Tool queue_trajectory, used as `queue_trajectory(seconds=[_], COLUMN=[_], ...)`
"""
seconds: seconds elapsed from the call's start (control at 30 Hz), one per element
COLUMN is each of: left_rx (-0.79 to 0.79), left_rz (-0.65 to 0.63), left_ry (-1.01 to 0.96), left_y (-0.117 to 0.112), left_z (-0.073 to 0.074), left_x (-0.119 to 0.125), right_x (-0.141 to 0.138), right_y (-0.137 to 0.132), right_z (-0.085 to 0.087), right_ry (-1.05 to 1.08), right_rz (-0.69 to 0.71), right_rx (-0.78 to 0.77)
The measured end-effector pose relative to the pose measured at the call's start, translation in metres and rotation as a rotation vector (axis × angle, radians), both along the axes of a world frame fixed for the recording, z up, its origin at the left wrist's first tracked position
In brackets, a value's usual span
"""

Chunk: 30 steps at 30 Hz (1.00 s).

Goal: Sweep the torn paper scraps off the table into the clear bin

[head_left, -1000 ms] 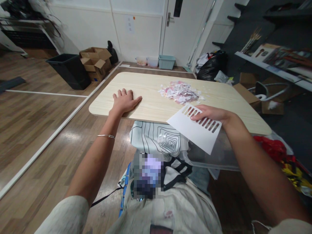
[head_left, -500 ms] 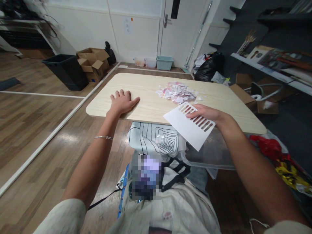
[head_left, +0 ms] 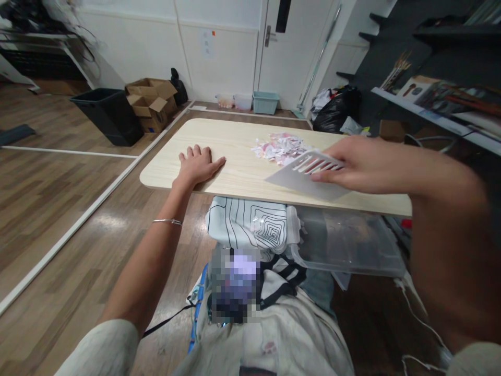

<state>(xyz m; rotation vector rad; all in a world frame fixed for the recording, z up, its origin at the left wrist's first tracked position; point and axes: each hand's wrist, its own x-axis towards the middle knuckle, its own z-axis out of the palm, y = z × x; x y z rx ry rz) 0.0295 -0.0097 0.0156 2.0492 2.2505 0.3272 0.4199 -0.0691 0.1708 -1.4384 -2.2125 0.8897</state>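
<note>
My left hand (head_left: 198, 166) lies flat on the pale wooden tabletop (head_left: 230, 180) near its left end, fingers spread and holding nothing. In my right hand (head_left: 344, 164) is a white plastic scraper (head_left: 291, 180), a flat sheet with a row of slots along one side. Thumb and fingers grip it by the slotted side. It is tilted over the front part of the tabletop; whether its edge touches the wood I cannot tell. Just beyond it sits a heap of torn paper scraps (head_left: 276, 148), white and pinkish, partly hidden by the scraper and my right hand.
A clear plastic bin (head_left: 348, 250) stands under the table's front edge, beside a white cloth with black lines (head_left: 242, 224). On the floor beyond are a black trash bin (head_left: 107, 117), cardboard boxes (head_left: 151, 102) and a teal basket (head_left: 265, 104). A shelf (head_left: 438, 117) runs along the right.
My right hand has lifted and turned at the wrist, elbow swung outward, so the scraper lies flatter and farther over the tabletop. The left hand and the paper heap look the same.
</note>
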Motion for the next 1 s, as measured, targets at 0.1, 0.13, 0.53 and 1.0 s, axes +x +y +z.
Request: queue_trajectory(seconds=[0.1, 0.13, 0.53, 1.0], left_rx=[0.000, -0.002, -0.018, 0.001], left_rz=[-0.005, -0.004, 0.008, -0.001], left_ry=[0.006, 0.011, 0.071, 0.029], left_y=[0.000, 0.000, -0.002, 0.002], left_z=[0.000, 0.000, 0.001, -0.002], left_x=[-0.001, 0.000, 0.003, 0.000], right_x=[-0.019, -0.023, -0.031, 0.017], right_y=[-0.006, -0.005, -0.010, 0.014], right_z=[-0.010, -0.014, -0.012, 0.005], right_ry=[-0.396, -0.411, -0.789, -0.800], right_rz=[0.128, 0.126, 0.172, 0.054], right_rx=[0.083, 0.100, -0.008, -0.149])
